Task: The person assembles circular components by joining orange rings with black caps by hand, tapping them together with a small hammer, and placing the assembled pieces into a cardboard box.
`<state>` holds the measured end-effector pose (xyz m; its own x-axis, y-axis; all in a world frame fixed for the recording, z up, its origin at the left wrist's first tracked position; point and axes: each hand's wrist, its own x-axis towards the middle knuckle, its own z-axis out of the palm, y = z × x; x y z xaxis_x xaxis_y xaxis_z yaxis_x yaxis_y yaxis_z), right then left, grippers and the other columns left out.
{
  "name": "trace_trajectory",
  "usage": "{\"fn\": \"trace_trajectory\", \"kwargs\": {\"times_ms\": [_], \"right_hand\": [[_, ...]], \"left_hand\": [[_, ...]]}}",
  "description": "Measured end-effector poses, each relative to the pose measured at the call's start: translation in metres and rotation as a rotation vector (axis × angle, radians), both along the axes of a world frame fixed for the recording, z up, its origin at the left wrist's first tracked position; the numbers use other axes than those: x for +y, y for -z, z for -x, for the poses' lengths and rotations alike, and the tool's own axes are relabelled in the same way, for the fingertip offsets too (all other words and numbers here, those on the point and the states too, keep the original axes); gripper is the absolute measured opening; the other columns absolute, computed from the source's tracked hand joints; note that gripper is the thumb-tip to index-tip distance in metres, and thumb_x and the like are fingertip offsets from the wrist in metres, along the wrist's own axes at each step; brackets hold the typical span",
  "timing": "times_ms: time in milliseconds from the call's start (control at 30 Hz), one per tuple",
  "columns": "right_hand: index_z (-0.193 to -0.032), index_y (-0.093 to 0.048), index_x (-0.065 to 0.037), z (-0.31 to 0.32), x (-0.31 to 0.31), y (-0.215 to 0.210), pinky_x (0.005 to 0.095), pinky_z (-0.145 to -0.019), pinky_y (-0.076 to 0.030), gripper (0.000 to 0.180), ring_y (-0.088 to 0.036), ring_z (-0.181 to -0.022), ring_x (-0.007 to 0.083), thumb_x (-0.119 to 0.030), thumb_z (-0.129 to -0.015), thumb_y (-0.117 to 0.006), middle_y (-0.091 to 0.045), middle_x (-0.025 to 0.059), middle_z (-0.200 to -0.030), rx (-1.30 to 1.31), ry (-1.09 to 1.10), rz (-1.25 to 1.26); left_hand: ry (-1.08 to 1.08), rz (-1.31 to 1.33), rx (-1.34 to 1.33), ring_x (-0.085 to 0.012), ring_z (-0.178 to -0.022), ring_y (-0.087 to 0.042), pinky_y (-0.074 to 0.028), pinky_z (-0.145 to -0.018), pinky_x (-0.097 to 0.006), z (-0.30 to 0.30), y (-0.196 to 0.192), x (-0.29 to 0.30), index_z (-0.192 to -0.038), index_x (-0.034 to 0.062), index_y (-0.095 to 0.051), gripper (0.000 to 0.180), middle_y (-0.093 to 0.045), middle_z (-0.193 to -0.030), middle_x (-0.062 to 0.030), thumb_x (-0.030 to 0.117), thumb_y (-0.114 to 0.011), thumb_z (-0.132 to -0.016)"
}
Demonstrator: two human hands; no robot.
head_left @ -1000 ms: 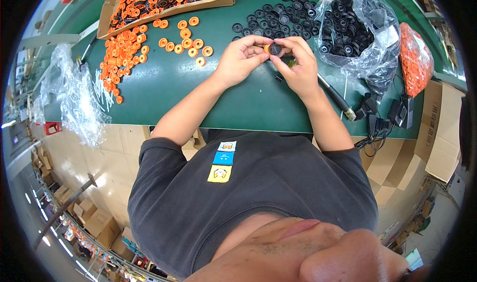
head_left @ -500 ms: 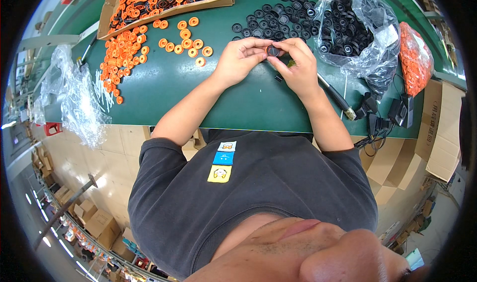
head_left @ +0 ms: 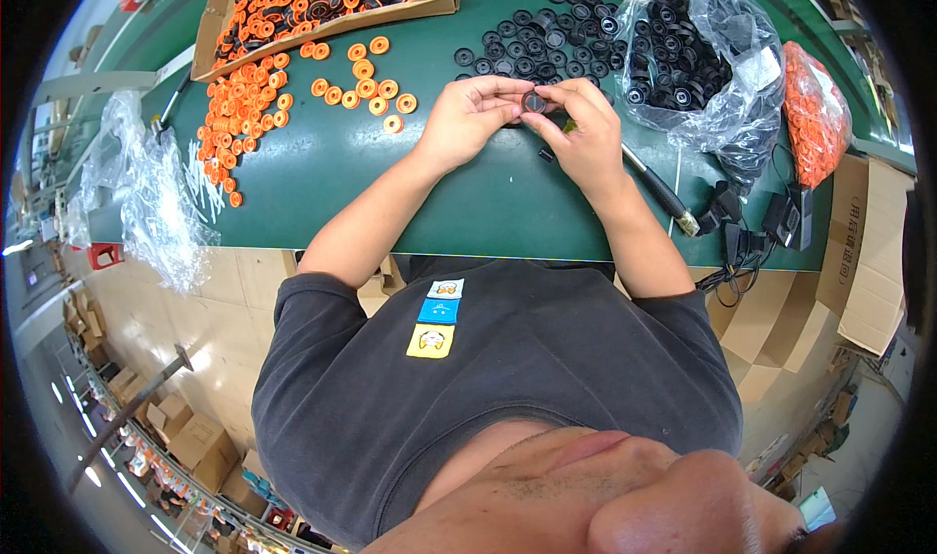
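Note:
Between my hands, over the green table, is a small round black wheel-like part [head_left: 533, 103]. My left hand [head_left: 472, 120] pinches it from the left with thumb and fingers. From the other side my right hand [head_left: 583, 129] grips its edge, thumb below and index finger above. In the earlier frame an orange rim showed around the part; now mostly black faces up. Just beyond my fingers lies a spread of loose black round parts [head_left: 527, 46]. Orange rings [head_left: 366, 87] are scattered to the left of my left hand, beside a larger orange pile [head_left: 256, 105].
A cardboard tray [head_left: 327, 35] of orange-and-black parts stands at the back left. At the right are a clear bag of black parts [head_left: 683, 51], a bag of orange parts [head_left: 816, 115], a rod-shaped tool [head_left: 664, 193] and black cabled adapters [head_left: 781, 220]. Crumpled clear plastic [head_left: 156, 193] hangs over the left edge.
The part held between my fingers has been turned a little, so less of its orange rim shows. Both hands stay in nearly the same place.

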<state>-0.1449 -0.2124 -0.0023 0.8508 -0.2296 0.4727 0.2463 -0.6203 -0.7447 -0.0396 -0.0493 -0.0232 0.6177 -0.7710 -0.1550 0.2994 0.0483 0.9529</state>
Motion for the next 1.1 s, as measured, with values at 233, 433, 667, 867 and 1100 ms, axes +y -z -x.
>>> {"fn": "trace_trajectory", "kwargs": {"times_ms": [233, 433, 667, 867, 1100], "right_hand": [[-0.103, -0.07, 0.001, 0.0, 0.0, 0.005, 0.0321, -0.068, -0.056, 0.034, -0.068, -0.076, 0.0223, -0.007, -0.073, -0.086, -0.066, 0.0106, -0.094, -0.019, 0.01, 0.023], [-0.102, -0.07, 0.001, 0.0, -0.001, 0.003, 0.0321, -0.068, -0.056, 0.033, -0.069, -0.077, 0.0224, -0.006, -0.073, -0.086, -0.066, 0.0109, -0.094, -0.02, 0.012, 0.035], [-0.102, -0.07, 0.001, 0.0, 0.0, 0.003, 0.0321, -0.068, -0.056, 0.033, -0.069, -0.077, 0.0229, -0.006, -0.073, -0.085, -0.066, 0.0115, -0.094, -0.019, 0.0, 0.035], [-0.102, -0.07, 0.003, 0.0, -0.001, -0.002, 0.0317, -0.068, -0.056, 0.032, -0.069, -0.077, 0.0224, -0.004, -0.074, -0.084, -0.066, 0.0123, -0.094, -0.017, -0.021, 0.035], [-0.103, -0.07, 0.003, 0.0, -0.002, 0.0, 0.0317, -0.069, -0.057, 0.033, -0.069, -0.077, 0.0232, -0.003, -0.074, -0.084, -0.065, 0.0127, -0.095, -0.028, -0.031, 0.032]], "left_hand": [[0.006, -0.045, 0.017, -0.0179, -0.102, -0.069, -0.057, -0.094, -0.03, -0.002, -0.005, 0.001, -0.127, -0.008, -0.061, 0.033, -0.069, -0.118, -0.0156, -0.004, -0.063, -0.094], [0.017, -0.075, -0.001, -0.0176, -0.101, -0.069, -0.057, -0.092, -0.029, -0.003, -0.007, 0.001, -0.127, -0.0086, -0.061, 0.033, -0.07, -0.118, -0.0154, -0.003, -0.064, -0.095], [0.018, -0.075, -0.008, -0.0172, -0.102, -0.069, -0.057, -0.092, -0.029, -0.002, -0.007, 0.002, -0.128, -0.0086, -0.061, 0.034, -0.07, -0.118, -0.0153, -0.002, -0.065, -0.094], [0.02, -0.02, 0.105, -0.0179, -0.101, -0.069, -0.057, -0.091, -0.029, -0.004, -0.006, 0.004, -0.127, -0.0072, -0.062, 0.034, -0.07, -0.117, -0.0146, 0.0, -0.066, -0.094], [0.002, 0.012, 0.143, -0.017, -0.098, -0.069, -0.057, -0.089, -0.029, -0.002, -0.012, 0.003, -0.125, -0.0065, -0.064, 0.033, -0.071, -0.114, -0.0138, 0.002, -0.068, -0.094]]}}
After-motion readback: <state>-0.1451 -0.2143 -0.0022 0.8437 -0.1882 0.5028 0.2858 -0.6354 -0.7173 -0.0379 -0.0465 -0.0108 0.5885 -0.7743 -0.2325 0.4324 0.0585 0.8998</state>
